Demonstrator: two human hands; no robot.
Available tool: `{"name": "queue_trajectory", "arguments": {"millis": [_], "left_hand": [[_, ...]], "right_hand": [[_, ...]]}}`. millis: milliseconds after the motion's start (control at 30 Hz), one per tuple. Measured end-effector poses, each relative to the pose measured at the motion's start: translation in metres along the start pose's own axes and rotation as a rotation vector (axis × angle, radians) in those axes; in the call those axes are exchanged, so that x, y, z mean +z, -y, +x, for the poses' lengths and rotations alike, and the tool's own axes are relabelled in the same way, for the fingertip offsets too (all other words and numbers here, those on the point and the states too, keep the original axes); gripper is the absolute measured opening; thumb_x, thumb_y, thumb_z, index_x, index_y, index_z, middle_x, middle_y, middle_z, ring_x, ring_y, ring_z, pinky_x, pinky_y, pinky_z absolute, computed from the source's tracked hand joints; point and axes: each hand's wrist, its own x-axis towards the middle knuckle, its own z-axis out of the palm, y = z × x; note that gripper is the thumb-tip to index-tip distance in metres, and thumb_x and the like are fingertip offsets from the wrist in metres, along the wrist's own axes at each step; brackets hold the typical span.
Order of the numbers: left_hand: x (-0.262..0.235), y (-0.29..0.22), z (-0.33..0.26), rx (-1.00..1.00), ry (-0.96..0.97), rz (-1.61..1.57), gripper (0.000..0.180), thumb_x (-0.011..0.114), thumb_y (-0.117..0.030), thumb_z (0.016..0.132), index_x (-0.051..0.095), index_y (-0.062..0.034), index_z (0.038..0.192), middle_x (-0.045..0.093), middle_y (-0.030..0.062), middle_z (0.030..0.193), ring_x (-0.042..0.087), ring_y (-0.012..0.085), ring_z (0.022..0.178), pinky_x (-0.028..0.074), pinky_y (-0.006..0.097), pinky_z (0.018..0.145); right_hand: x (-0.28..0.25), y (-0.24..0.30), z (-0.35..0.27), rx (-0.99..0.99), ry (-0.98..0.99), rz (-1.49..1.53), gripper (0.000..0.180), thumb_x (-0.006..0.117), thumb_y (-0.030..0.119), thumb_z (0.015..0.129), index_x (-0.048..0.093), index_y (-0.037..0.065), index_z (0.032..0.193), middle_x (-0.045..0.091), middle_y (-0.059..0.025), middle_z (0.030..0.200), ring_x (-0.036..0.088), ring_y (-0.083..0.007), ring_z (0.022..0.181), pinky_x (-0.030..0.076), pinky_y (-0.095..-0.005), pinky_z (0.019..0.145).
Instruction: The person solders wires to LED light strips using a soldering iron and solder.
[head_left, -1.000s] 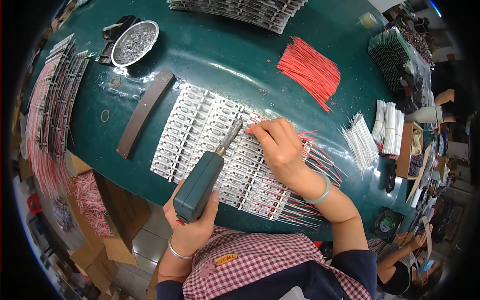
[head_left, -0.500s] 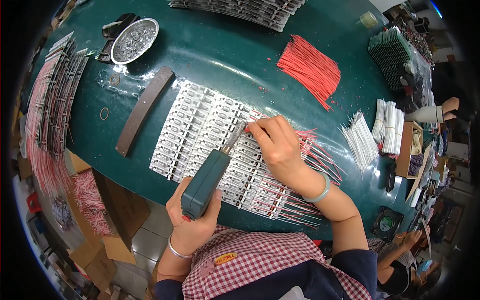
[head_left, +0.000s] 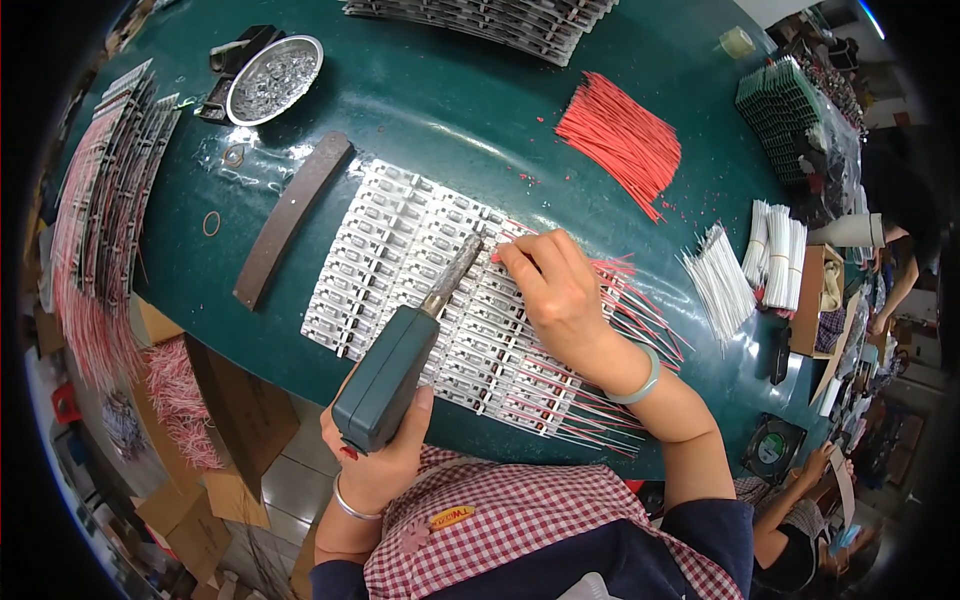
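Note:
A dark green soldering gun [head_left: 383,372] is gripped in my left hand [head_left: 385,462], its metal tip slanting up and right over the panel. That panel of white-and-grey boards [head_left: 385,235] lies flat on the table, with small parts set in repeated rows. My right hand [head_left: 562,295] rests over the panel's right part, thumb and fingers pinched on the end of a red wire at the upper row. The iron's tip is a little left of those fingertips. Red and white wires [head_left: 640,315] stick out from the panel's right edge, partly under my right forearm.
Loose red wires [head_left: 620,145] lie beyond my right hand, with white wires [head_left: 718,285] farther right. A brown curved bar [head_left: 293,222] and a metal bowl of shiny scraps [head_left: 275,82] are at left. Wired boards stack [head_left: 110,200] along the left edge. A co-worker [head_left: 790,530] sits at lower right.
My left hand has drawn the soldering gun back down and left, and its tip has come away from the right fingertips. My right hand has hardly moved.

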Motion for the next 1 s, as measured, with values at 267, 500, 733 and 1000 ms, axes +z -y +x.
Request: {"name": "queue_trajectory", "arguments": {"millis": [267,500,733,1000], "left_hand": [[0.006,-0.001,0.004,-0.028,0.023,-0.031,0.021,0.074,0.0,0.077,0.066,0.0061,0.095,0.067,0.0098,0.085,0.064,0.0144,0.07,0.05,0.027,0.062],[0.01,0.001,0.008,-0.035,0.089,0.027,0.017,0.073,0.002,0.077,0.065,0.0037,0.092,0.061,0.0097,0.078,0.059,0.0176,0.063,0.047,0.029,0.059],[0.008,-0.003,0.008,-0.03,0.055,0.028,0.018,0.073,0.002,0.078,0.065,0.0044,0.094,0.064,0.0083,0.08,0.061,0.0157,0.066,0.048,0.027,0.061],[0.0,0.005,-0.007,-0.07,-0.04,0.011,0.022,0.078,-0.002,0.076,0.069,0.0047,0.094,0.07,0.0093,0.085,0.066,0.0134,0.071,0.05,0.026,0.061]], "right_hand": [[-0.001,0.0,-0.003,-0.004,0.041,-0.004,0.028,0.062,0.0,0.071,0.062,-0.004,0.099,0.058,-0.0123,0.092,0.056,-0.0266,0.083,0.048,-0.036,0.068],[-0.001,0.002,-0.003,0.002,0.041,-0.015,0.028,0.064,0.001,0.071,0.063,-0.005,0.099,0.059,-0.0125,0.092,0.056,-0.0263,0.083,0.048,-0.0359,0.068],[0.0,0.003,-0.001,0.002,0.006,-0.03,0.03,0.064,0.0,0.069,0.066,-0.004,0.098,0.061,-0.0117,0.088,0.057,-0.0258,0.076,0.049,-0.0346,0.062],[0.0,0.002,-0.003,-0.008,0.024,-0.041,0.027,0.064,0.0,0.07,0.062,-0.004,0.097,0.057,-0.0118,0.09,0.055,-0.0256,0.081,0.048,-0.0348,0.067]]}}
